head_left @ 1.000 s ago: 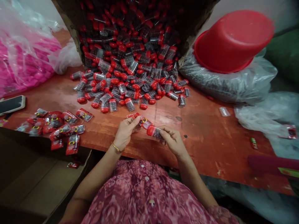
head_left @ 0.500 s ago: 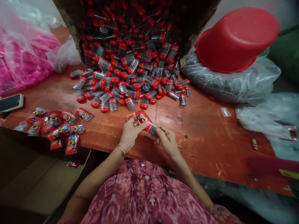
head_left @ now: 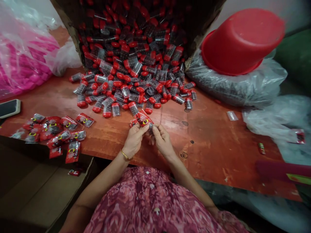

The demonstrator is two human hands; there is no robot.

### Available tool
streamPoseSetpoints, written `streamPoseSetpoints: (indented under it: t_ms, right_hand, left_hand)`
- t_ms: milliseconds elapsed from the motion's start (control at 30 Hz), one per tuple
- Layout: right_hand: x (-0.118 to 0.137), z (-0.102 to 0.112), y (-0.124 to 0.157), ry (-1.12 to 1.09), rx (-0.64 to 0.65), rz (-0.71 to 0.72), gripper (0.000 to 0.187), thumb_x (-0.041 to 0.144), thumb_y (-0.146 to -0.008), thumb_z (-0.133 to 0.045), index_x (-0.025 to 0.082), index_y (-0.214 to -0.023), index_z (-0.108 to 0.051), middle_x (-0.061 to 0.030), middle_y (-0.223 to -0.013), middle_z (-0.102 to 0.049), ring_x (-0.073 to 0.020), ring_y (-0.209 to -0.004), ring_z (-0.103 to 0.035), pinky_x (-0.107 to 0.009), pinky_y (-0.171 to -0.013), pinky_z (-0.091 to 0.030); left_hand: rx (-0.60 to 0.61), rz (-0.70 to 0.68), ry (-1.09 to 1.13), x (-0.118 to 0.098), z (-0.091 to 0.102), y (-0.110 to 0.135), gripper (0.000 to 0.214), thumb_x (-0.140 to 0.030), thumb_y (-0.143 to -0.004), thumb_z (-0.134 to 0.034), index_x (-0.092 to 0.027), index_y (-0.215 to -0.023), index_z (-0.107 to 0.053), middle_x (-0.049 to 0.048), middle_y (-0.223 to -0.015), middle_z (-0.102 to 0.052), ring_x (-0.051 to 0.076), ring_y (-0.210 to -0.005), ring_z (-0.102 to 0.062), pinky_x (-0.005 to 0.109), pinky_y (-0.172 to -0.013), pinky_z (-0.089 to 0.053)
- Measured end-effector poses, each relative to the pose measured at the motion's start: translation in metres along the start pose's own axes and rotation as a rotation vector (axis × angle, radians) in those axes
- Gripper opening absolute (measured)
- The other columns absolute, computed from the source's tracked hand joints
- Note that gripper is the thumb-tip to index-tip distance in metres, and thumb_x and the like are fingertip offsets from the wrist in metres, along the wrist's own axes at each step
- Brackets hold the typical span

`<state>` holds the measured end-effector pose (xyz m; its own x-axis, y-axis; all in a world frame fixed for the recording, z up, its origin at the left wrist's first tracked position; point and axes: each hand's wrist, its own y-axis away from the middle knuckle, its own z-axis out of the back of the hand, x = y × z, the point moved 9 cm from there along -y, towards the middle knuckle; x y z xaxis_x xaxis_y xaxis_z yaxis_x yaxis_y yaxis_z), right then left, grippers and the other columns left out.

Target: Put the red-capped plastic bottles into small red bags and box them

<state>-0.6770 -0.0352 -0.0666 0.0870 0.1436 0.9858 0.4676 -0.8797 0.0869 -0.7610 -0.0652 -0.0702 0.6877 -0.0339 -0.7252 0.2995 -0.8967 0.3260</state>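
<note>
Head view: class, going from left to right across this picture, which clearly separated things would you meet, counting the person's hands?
Phone → pile of red packets → left hand → right hand → upturned red tub → small red packet at the far right.

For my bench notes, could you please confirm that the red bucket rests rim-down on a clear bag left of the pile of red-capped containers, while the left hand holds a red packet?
Not quite: the red bucket rests rim-down on a clear bag right of the pile of red-capped containers, as the head view shows. The left hand does hold a red packet.
</note>
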Motion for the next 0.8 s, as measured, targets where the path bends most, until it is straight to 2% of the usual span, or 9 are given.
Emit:
streamPoseSetpoints:
  t_ms: [100,167,300,400,567,633,700,733,800]
  right_hand:
    - [-0.001,-0.012,-0.002,-0.045,0.075,-0.011,0.036,0.055,-0.079,-0.055,0.021,-0.084,-0.045,0.0099,-0.055,-0.049,-0.0045,-0.035,-0.041,-0.018,-0.038,-0.041]
    - [0.000,-0.015,-0.005,-0.073,0.078,-0.005,0.035,0.055,-0.079,-0.056,0.023,-0.084,-0.042,0.0119,-0.050,-0.045,-0.0052,-0.035,-0.041,-0.018,-0.039,-0.040]
    - [0.001,-0.019,-0.012,-0.138,0.125,-0.023,0.039,0.057,-0.077,-0.057,0.024,-0.089,-0.042,0.0097,-0.057,-0.053,-0.0070,-0.042,-0.050,-0.020,-0.045,-0.043]
    - [-0.001,-0.024,-0.015,-0.140,0.215,-0.044,0.042,0.059,-0.075,-0.058,0.024,-0.093,-0.043,0.0086,-0.057,-0.056,-0.0086,-0.045,-0.054,-0.022,-0.051,-0.047]
    - [-0.011,-0.028,-0.022,0.007,0.130,-0.003,0.037,0.056,-0.075,-0.058,0.022,-0.078,-0.045,0.0066,-0.056,-0.056,-0.0090,-0.044,-0.052,-0.021,-0.045,-0.043]
    - [-0.007,-0.027,-0.031,0.147,0.118,0.040,0.034,0.054,-0.077,-0.056,0.021,-0.073,-0.048,0.0043,-0.058,-0.057,-0.0104,-0.048,-0.053,-0.022,-0.048,-0.043]
    - [0.010,-0.008,-0.046,0.400,0.054,0.133,0.032,0.051,-0.080,-0.054,0.020,-0.073,-0.053,0.0006,-0.064,-0.060,-0.0131,-0.057,-0.055,-0.025,-0.056,-0.045]
    - [0.022,0.012,-0.056,0.565,-0.025,0.185,0.030,0.049,-0.082,-0.053,0.019,-0.077,-0.056,-0.0020,-0.069,-0.062,-0.0153,-0.063,-0.057,-0.028,-0.062,-0.046]
    - [0.046,0.066,-0.078,0.896,-0.247,0.240,0.026,0.039,-0.084,-0.049,0.016,-0.089,-0.060,-0.0105,-0.088,-0.065,-0.0224,-0.082,-0.059,-0.037,-0.078,-0.045]
  left_hand:
    - [-0.006,0.008,-0.049,0.002,0.005,-0.001,0.039,-0.045,-0.058,-0.077,-0.013,-0.067,-0.058,-0.0032,-0.052,-0.055,0.007,-0.044,-0.048,0.020,-0.042,-0.038]
    - [-0.006,0.010,-0.096,0.004,0.007,-0.002,0.041,-0.050,-0.058,-0.076,-0.013,-0.064,-0.057,-0.0038,-0.046,-0.052,0.007,-0.038,-0.045,0.020,-0.037,-0.034]
    - [-0.031,-0.018,-0.109,-0.005,0.010,-0.004,0.039,-0.047,-0.058,-0.076,-0.013,-0.065,-0.058,-0.0025,-0.048,-0.055,0.006,-0.038,-0.046,0.019,-0.035,-0.032]
    - [-0.070,-0.052,-0.031,-0.017,0.013,-0.004,0.038,-0.044,-0.058,-0.078,-0.012,-0.070,-0.060,0.0003,-0.059,-0.062,0.009,-0.047,-0.053,0.019,-0.040,-0.038]
    - [-0.102,-0.013,-0.019,-0.006,0.018,-0.001,0.041,-0.044,-0.056,-0.079,-0.012,-0.071,-0.059,0.0005,-0.058,-0.063,0.014,-0.057,-0.061,0.022,-0.052,-0.047]
    - [-0.154,-0.026,-0.001,-0.007,0.028,0.000,0.039,-0.044,-0.057,-0.079,-0.013,-0.071,-0.059,0.0014,-0.060,-0.065,0.017,-0.067,-0.065,0.026,-0.063,-0.051]
    - [-0.250,-0.067,0.026,-0.020,0.049,0.001,0.033,-0.041,-0.063,-0.076,-0.014,-0.074,-0.060,0.0037,-0.070,-0.069,0.018,-0.076,-0.067,0.029,-0.073,-0.052]
    - [-0.320,-0.100,0.045,-0.031,0.065,0.002,0.029,-0.039,-0.067,-0.073,-0.014,-0.075,-0.061,0.0048,-0.076,-0.070,0.017,-0.080,-0.067,0.029,-0.078,-0.052]
    - [-0.485,-0.202,0.114,-0.060,0.102,0.008,0.025,-0.041,-0.079,-0.062,-0.016,-0.079,-0.062,0.0056,-0.090,-0.071,0.015,-0.089,-0.066,0.028,-0.084,-0.051]
